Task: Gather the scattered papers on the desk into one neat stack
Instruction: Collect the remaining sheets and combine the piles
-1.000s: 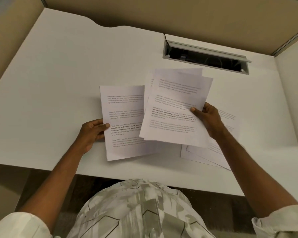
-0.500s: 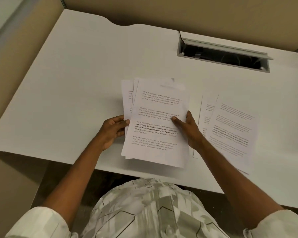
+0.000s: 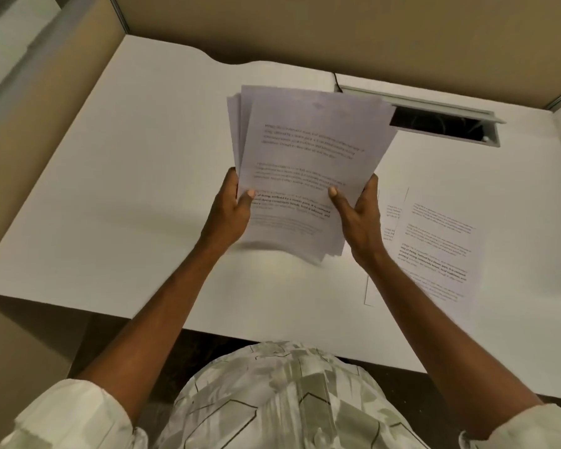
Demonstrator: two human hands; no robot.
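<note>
- Head view: left hand and right hand both pinched the uneven white printed-paper bundle.
- Should've tapped its edges square on the white desk, I'd guess.

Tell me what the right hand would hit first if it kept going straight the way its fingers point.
The right hand, gripping the sheaf of papers, points toward the desk's far edge. First in that line looks to be the open cable tray, though depth is unclear.
</note>
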